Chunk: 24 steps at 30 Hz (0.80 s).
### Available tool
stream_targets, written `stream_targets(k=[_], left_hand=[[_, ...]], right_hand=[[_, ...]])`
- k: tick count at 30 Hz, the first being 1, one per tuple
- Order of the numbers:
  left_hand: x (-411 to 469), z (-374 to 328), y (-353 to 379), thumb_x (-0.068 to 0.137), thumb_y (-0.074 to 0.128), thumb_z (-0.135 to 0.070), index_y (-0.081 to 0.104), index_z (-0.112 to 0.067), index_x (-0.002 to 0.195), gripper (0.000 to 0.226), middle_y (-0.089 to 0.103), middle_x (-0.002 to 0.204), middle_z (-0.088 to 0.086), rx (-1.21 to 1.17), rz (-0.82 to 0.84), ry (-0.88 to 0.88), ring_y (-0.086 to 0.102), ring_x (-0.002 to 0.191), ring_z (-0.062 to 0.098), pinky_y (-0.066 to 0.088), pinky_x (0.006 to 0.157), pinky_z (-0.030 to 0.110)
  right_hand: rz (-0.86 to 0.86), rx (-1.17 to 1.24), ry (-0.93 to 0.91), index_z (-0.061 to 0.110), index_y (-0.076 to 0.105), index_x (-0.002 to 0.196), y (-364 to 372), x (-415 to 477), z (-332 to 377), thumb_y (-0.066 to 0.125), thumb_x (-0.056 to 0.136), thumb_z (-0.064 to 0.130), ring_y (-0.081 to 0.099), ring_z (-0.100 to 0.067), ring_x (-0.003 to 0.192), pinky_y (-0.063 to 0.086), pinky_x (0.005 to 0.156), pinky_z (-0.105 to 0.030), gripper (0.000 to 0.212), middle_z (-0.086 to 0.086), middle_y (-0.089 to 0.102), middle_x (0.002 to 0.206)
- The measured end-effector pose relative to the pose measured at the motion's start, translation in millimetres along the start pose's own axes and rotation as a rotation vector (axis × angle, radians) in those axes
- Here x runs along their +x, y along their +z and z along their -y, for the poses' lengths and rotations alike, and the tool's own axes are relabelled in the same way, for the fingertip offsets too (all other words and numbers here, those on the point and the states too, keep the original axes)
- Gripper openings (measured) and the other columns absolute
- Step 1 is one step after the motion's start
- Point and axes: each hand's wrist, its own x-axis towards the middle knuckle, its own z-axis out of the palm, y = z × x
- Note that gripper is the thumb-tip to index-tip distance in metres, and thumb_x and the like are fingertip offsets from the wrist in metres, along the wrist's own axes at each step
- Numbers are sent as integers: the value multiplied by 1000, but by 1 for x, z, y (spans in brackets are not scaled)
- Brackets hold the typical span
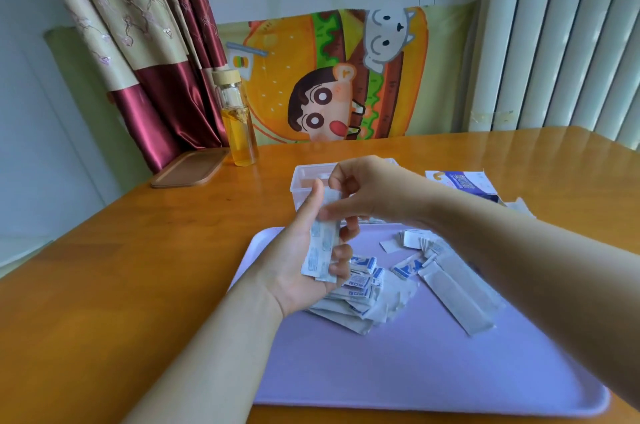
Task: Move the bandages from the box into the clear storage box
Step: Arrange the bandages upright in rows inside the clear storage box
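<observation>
Carton: your bandage carton [460, 181] lies on the tabletop [138, 285] at the far right with its flaps open. From how it lies, it looks emptied, though you cannot see inside it.

Loose bandages: most of the wrapped bandages [360, 295] sit in a heap on the lavender tray [415, 382], just in front of you. A few longer strips [457, 292] are fanned out to the right of the heap.

Left hand: your left hand [304, 261] is palm up above the tray's far edge, fingers curled round a small stack of bandages [320, 250] held upright.

Right hand: your right hand [377, 191] reaches across from the right, its fingers bent and pinching the top end of that same stack, as if squaring it up.

Clear storage box: the clear storage box [304, 181] stands just beyond the tray, directly behind your hands. They hide most of its inside, so you cannot tell how much it holds.

Done so far: the bandages appear to be out of the carton, and one batch is gathered in your hands.

Left to do: the held stack is not yet in the clear box, and the whole heap on the tray waits to follow. By that reckoning you are in the early-to-middle part of the job.

Bystanders: a bottle [239, 126] of yellow liquid and a brown lid [188, 169] stand well off to the left, out of your path.
</observation>
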Motion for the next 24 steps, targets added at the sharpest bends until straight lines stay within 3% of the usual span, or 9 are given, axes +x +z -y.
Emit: stream_targets(k=[2,4,8,12,14,16,18,22,24], left_hand=[[-5,4,0,82,55,-56,70,-20,80,39,57,72,-1,16,-31,0,32,52,9,21,45,18],[-10,6,-3,91,50,-44,67,-19,74,35,51,64,-2,-5,-58,1,33,51,9,19,45,18],[-14,6,-19,96,43,-31,61,-16,92,23,41,56,-6,-200,-126,28,39,49,7,34,43,16],[-13,5,-30,99,42,-21,60,-9,100,22,46,60,-3,-370,-223,69,46,48,7,44,46,14],[-11,6,-28,99,42,-19,58,-9,101,20,47,60,-3,-378,-219,63,43,41,6,40,41,13],[-7,7,-24,99,42,-18,55,-9,105,18,48,60,-3,-378,-214,70,38,38,5,37,38,13],[-6,7,-19,99,43,-16,51,-8,104,13,51,64,0,-381,-211,91,37,38,4,36,37,13],[-7,5,-15,100,41,-14,41,-14,93,7,59,79,10,-417,-228,153,40,39,4,38,39,13],[-10,2,-15,100,40,-11,44,-21,98,11,58,84,12,-441,-246,191,42,38,5,39,39,12]], right_hand=[[-96,-154,-39,13,51,71,9,-2,-4,79,74,22,44,-2,43,30,44,-10,29,3,52,57],[-144,-208,-79,16,56,73,17,-3,-11,78,74,25,46,2,48,34,49,-11,24,4,58,65],[-208,-210,-62,16,66,83,11,-13,-24,76,77,29,57,-4,66,45,62,-18,17,3,66,78],[107,-794,187,6,71,98,-4,-34,-37,61,87,38,66,-21,90,49,72,-29,36,-9,71,97],[264,-1004,308,8,70,104,-8,-44,-44,56,87,47,63,-20,98,41,62,-22,45,-6,70,104],[315,-1001,403,10,69,106,-11,-52,-52,61,82,51,64,-17,92,33,52,-15,48,-4,70,103],[326,-965,419,10,67,109,-12,-59,-56,65,79,49,63,-16,86,35,53,-17,49,-3,69,104],[216,-785,133,22,67,105,-7,-61,-49,66,85,34,54,-6,80,38,62,-12,24,8,65,98],[217,-701,21,26,71,99,3,-58,-40,63,87,27,56,0,74,38,62,-8,14,12,67,92]])
